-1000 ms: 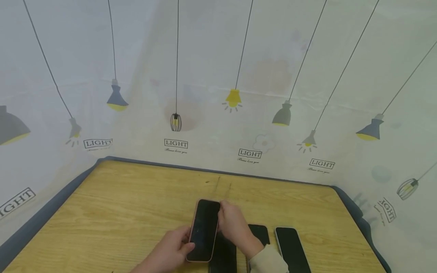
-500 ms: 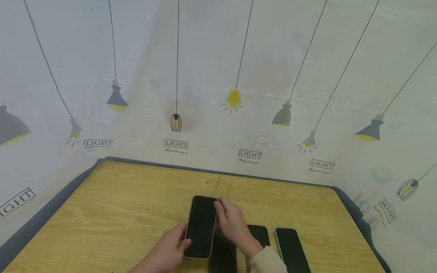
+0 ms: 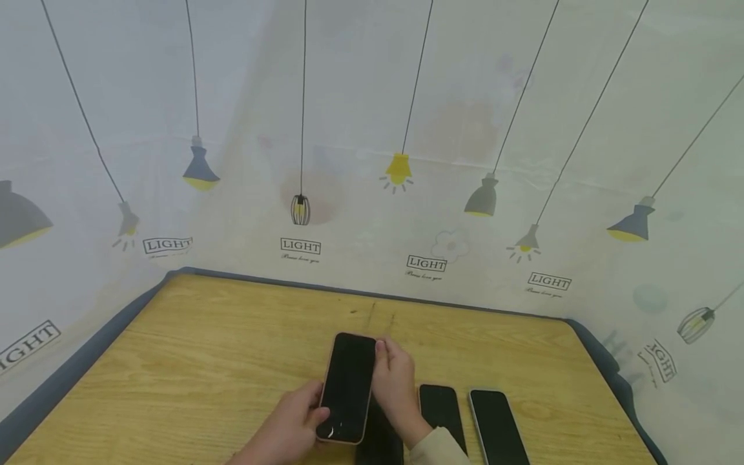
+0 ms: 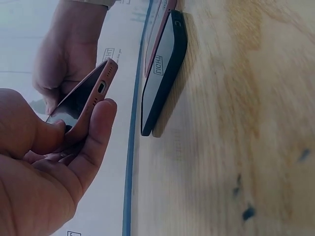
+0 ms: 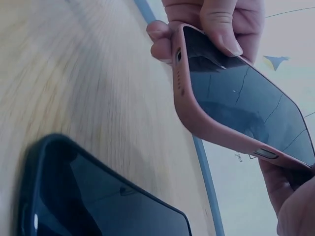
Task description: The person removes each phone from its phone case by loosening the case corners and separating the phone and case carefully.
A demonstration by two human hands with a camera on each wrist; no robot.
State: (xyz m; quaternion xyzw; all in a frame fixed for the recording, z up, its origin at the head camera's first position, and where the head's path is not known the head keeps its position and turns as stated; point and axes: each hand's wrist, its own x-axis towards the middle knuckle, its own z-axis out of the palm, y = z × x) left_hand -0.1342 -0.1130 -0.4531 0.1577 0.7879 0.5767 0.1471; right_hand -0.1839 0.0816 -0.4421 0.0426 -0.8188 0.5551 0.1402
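Observation:
A smartphone in a pink case (image 3: 349, 381) is held tilted above the table, its dark screen up. My left hand (image 3: 289, 416) grips its lower left edge, with the thumb over the front and fingers behind, as the left wrist view shows on the phone's port end (image 4: 101, 88). At the upper right edge my right hand (image 3: 396, 381) holds the phone with curled fingers. In the right wrist view the pink case (image 5: 206, 125) shows its side buttons, and my right fingers (image 5: 298, 214) are partly cut off. Beneath lies a dark-cased phone (image 3: 380, 439), partly covered.
Two more phones lie to the right on the wooden table (image 3: 203, 361): a dark-screened one (image 3: 440, 410) and one with a pale rim (image 3: 497, 420). A lamp-printed curtain (image 3: 349, 116) surrounds the table's far and side edges.
The held phone shifted slightly left, then back right. My right fingers moved off the screen's upper corner to the phone's edge, and the right wrist came left, uncovering more of a phone on the table.

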